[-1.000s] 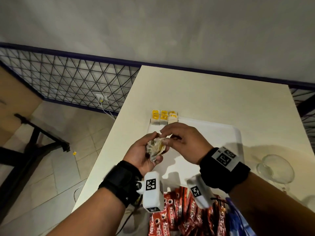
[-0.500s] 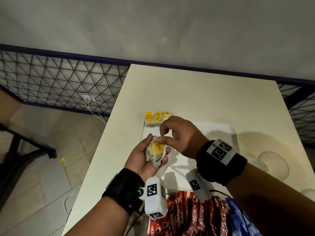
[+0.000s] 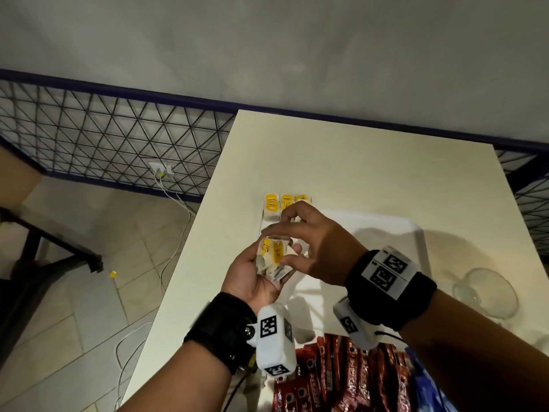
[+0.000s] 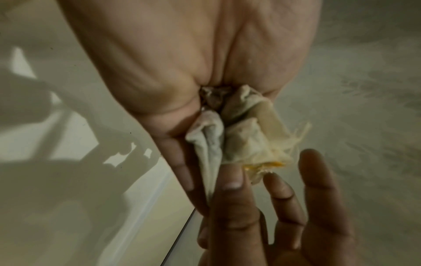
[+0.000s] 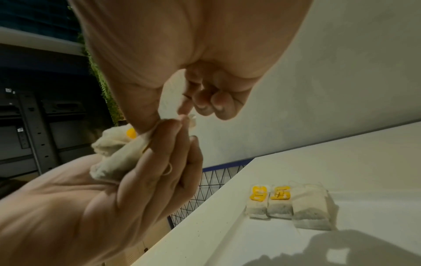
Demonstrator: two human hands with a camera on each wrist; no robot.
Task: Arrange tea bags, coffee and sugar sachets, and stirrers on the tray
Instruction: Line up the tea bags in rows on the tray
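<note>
Your right hand point(image 3: 312, 245) hid part of the third tea bag point(image 3: 303, 199); the coffee sachets point(image 3: 341, 379) ran off the bottom edge.

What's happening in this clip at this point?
A person is setting out tea bags on a white tray. The left hand cups a small bunch of tea bags, and the right hand pinches the top of one to pick it out. Three tea bags already lie side by side in a row at the tray's far left corner. Red coffee sachets wait in a pile at the near edge, and a glass bowl sits to the right of the tray.
</note>
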